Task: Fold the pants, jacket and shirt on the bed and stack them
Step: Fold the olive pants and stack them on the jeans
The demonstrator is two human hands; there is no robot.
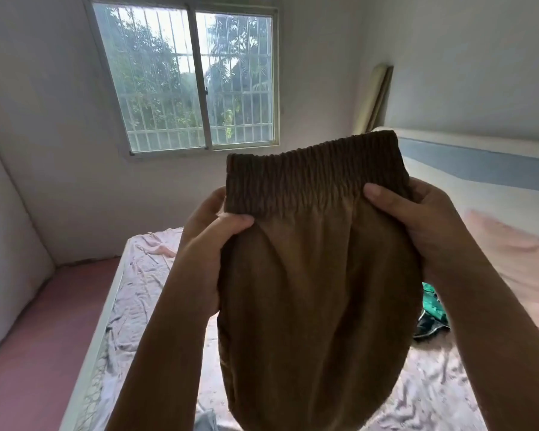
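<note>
A home bedroom: a bed (pixel 143 275) with rumpled pink sheet fills the lower frame, a barred window (pixel 187 79) upper left.

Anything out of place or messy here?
Nothing damaged. The left hand and right hand hold the brown pants up by the waistband. The pink sheet is rumpled, and a green garment lies crumpled on it, not yet folded.
</note>
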